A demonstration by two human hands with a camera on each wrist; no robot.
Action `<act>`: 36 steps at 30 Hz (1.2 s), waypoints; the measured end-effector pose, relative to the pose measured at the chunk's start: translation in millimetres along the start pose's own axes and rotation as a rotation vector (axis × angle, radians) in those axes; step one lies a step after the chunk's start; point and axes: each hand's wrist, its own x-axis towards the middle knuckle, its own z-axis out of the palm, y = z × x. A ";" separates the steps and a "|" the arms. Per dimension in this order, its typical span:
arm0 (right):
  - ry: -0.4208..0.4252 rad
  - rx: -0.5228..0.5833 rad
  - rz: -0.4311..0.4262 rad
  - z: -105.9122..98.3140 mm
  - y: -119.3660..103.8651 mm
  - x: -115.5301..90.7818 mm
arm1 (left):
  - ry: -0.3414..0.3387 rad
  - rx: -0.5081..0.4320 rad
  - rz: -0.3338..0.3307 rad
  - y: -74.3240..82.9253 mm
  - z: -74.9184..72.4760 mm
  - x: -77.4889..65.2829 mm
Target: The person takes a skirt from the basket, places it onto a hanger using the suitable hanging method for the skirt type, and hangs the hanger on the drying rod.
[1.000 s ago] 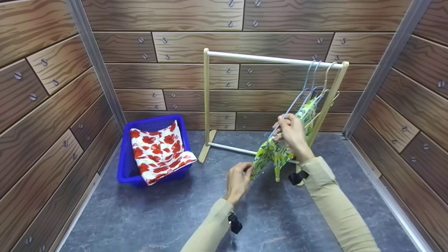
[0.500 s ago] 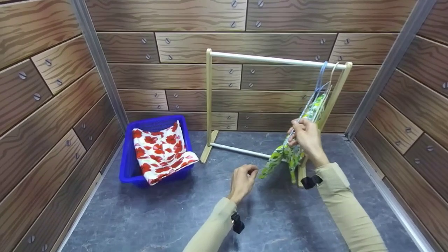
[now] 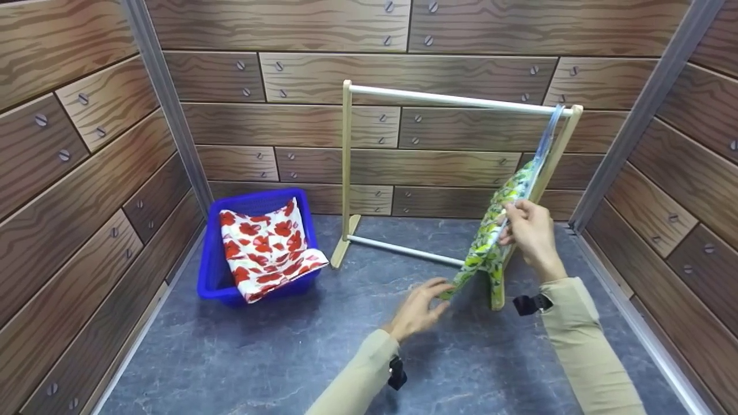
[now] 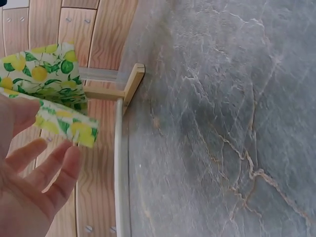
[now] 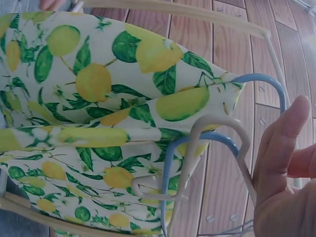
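Note:
Lemon-print cloth (image 3: 501, 207) drapes from hangers at the right end of a small clothes rack (image 3: 421, 95). My right hand (image 3: 533, 233) is at the cloth's upper side, thumb and fingers pinching a slim blue hanger (image 3: 543, 147). The right wrist view shows a blue hanger (image 5: 264, 79) and a beige hanger (image 5: 217, 121) by the lemon cloth (image 5: 94, 81), with my right hand (image 5: 281, 173) beside them. My left hand (image 3: 421, 308) reaches the lower hem with fingers extended; in the left wrist view this hand (image 4: 39, 173) has its fingers spread beside the hem (image 4: 64, 123).
On the left a blue plastic basket (image 3: 204, 265) holds a white cloth with red flowers (image 3: 262, 245). The rack's wooden foot (image 3: 346, 242) and lower bar (image 3: 403, 251) stand on the grey marbled floor (image 3: 277, 363). Wood-patterned walls (image 3: 277, 127) enclose the back and sides.
The hangers and lemon cloth have slid right along the bar to the end post, with my right hand following. My left hand let go of the hem, then moved right to it with straighter fingers.

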 end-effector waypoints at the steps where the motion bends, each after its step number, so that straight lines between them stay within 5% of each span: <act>1: 0.005 -0.023 -0.003 -2.1 0.4 -1.3 | -0.024 0.017 0.000 0.4 0.3 -0.8; 6: 0.043 -0.151 -0.036 -10.8 3.1 -6.2 | -0.108 0.041 -0.022 1.3 -0.2 -3.2; 19: 0.248 -0.401 -0.133 -12.7 9.1 -11.6 | -0.105 -0.084 -0.108 -5.9 -3.4 -8.8; 27: 0.451 -0.483 -0.380 -6.2 16.6 -14.5 | -0.083 -0.141 -0.147 -13.4 -10.3 -13.4; 32: 0.470 -0.568 -0.591 -0.6 18.8 -13.2 | -0.055 -0.162 -0.145 -18.4 -16.9 -15.4; 36: 0.469 -0.619 -0.666 3.7 18.1 -14.0 | -0.028 -0.153 -0.133 -21.8 -22.8 -17.3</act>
